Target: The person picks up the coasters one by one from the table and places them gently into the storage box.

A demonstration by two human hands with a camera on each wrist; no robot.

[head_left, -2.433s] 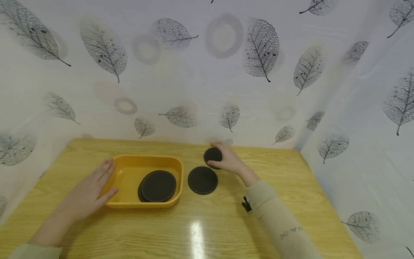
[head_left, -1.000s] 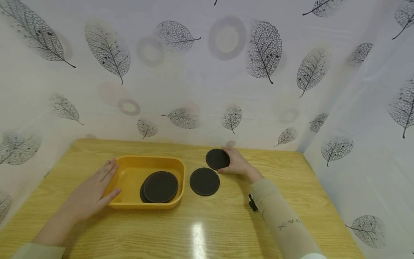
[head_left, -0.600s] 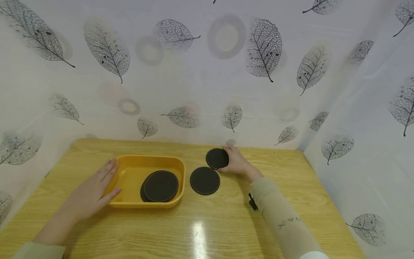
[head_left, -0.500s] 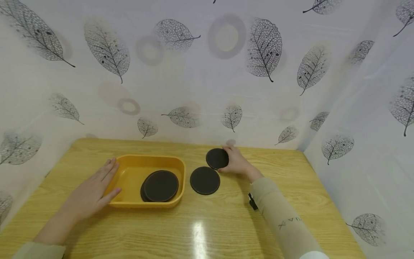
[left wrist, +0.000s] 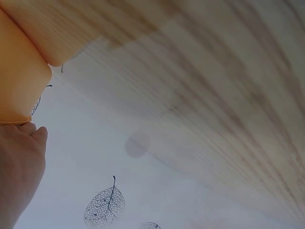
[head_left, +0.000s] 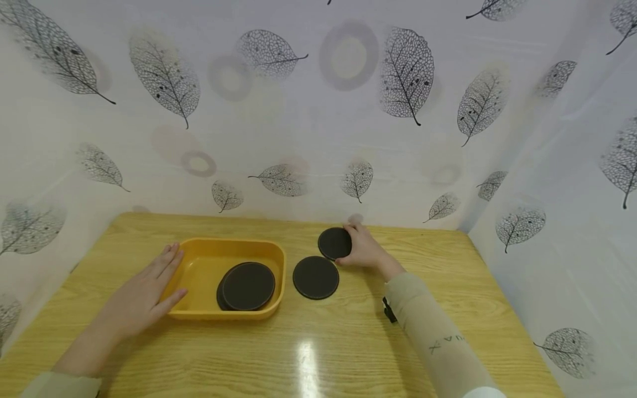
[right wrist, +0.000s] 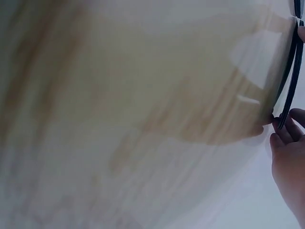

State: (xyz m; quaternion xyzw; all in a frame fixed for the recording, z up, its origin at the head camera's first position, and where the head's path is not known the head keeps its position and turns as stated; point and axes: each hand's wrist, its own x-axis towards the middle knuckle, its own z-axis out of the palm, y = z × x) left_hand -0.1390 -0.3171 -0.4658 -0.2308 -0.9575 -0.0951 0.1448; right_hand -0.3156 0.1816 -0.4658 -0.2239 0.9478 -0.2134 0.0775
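Note:
In the head view my right hand [head_left: 365,249] holds a round black coaster [head_left: 334,243] by its edge, thumb in front and fingers behind. The right wrist view shows dark coaster edges [right wrist: 294,81] nearly edge-on, with a narrow gap between them, at the fingertips. Another black coaster [head_left: 316,277] lies on the table just in front. My left hand [head_left: 131,301] rests against the left side of a yellow tray [head_left: 224,315], its fingers straight along the rim. Inside the tray, toward its right end, overlapping black coasters [head_left: 249,286] lie flat.
The wood-grain table [head_left: 239,359] ends at the back against a pale sheet [head_left: 293,127] printed with leaves. Another stretch of sheet [head_left: 562,249] runs along the right side. A small black object [head_left: 389,310] shows beside the right sleeve.
My right hand has shifted slightly right with the coaster since the earliest frame, then stayed nearly still. The left hand, the tray and the other coasters keep their places.

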